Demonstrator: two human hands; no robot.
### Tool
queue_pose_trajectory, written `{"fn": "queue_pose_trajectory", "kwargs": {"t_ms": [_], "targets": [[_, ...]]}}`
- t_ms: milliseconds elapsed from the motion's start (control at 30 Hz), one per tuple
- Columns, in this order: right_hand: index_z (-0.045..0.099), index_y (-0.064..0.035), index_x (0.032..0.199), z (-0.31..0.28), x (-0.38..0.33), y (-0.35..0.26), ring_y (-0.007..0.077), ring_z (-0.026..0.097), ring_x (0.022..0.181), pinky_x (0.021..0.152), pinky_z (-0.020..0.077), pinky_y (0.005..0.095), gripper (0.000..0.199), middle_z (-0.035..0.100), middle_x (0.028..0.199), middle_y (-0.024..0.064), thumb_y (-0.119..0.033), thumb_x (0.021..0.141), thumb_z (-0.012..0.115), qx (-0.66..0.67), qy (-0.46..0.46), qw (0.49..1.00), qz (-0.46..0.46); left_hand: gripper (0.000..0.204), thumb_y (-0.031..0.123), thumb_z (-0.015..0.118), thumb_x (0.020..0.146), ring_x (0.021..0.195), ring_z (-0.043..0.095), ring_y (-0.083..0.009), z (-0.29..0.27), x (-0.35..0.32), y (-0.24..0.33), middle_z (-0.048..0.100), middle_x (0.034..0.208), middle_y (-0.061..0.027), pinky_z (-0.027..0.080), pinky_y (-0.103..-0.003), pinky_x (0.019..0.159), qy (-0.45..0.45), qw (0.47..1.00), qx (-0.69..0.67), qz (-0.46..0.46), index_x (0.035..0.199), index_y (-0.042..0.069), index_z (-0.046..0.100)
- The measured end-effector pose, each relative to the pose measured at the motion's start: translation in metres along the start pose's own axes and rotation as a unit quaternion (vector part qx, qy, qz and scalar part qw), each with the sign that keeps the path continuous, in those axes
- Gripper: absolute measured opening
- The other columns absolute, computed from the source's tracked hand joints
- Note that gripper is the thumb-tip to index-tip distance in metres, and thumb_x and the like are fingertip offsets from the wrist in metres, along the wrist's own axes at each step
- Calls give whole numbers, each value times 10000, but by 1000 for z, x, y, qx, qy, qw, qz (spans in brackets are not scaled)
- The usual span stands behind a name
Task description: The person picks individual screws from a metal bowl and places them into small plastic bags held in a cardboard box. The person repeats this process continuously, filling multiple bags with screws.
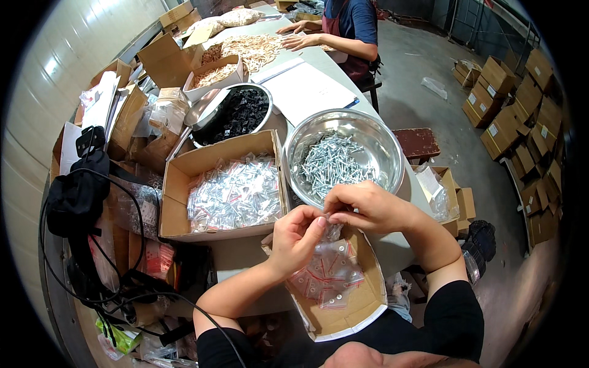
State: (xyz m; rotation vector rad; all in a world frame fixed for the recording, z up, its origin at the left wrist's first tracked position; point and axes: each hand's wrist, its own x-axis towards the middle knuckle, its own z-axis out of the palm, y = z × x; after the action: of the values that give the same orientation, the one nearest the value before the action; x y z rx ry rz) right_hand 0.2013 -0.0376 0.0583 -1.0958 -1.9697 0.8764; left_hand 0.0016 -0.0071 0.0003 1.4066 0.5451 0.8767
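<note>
- Holding a clear bag [332,231] over the far end of the tray [343,322], near the body.
- Pinching with left grip [297,238] and right grip [367,205] alike: thumb and fingers closed on the bag's upper part, nearly tip to tip.
- Hard to tell, through glare and fingers, what, if anything, sits inside.
- Could lose the bag if thin plastic slides under the fingertips, dropping it among the lookalike loose bags [324,277] in the tray.
- Could split or crease the mouth if pulled unevenly from both sides.
- Could spill the tray if the body shifts, being apparently propped by the lap rather than set flat on the surface [239,256].
- Could knock the bowl [392,147], just beyond right grip, with a raised knuckle, scattering screws [331,162].
- Could muddle piles by letting a loose bag stray into the carton [175,202], near the left and heaped with filled bags [236,195].
</note>
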Motion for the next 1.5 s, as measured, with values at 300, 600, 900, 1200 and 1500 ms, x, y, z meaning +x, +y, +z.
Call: {"fn": "queue_pose_trajectory", "kwargs": {"t_ms": [300,600,900,1200,1500], "targets": [[558,-6,837,1,-1,8,274,558,773,699,456,372,133,525,810,117,-117,836,632,-9,-78,995,-57,124,88,623,915,607,503,-53,-5,0,9,574,739,-26,418,-217,534,-34,982,166,79,858,-20,603],[551,6,846,-26,3,33,252,530,769,709,445,354,124,552,853,124,-109,819,591,-14,5,1000,-3,71,32,566,929,666,390,-40,-34,14,43,479,806,17,331,-186,590,160,971,46,170,888,43,509],[567,-107,1218,-29,-4,83,363,576,1101,927,471,413,584,583,1145,199,-354,728,768,-309,-43,919,241,284,269,715,827,745,652,-301,-4,-4,20,637,830,-122,527,-396,654,-307,822,473,83,961,42,609],[619,-56,897,-27,-1,90,358,590,910,826,478,409,180,583,1009,159,-56,719,641,-242,-107,947,179,207,219,667,802,816,637,-329,6,-16,-19,618,821,-128,530,-406,686,-343,771,531,77,889,51,584],[660,24,906,-49,3,89,186,638,693,652,519,298,187,684,811,99,8,756,552,10,42,972,233,212,6,698,787,753,641,-233,7,-2,-6,641,830,-98,507,-326,663,-244,930,274,11,992,27,649]]}}
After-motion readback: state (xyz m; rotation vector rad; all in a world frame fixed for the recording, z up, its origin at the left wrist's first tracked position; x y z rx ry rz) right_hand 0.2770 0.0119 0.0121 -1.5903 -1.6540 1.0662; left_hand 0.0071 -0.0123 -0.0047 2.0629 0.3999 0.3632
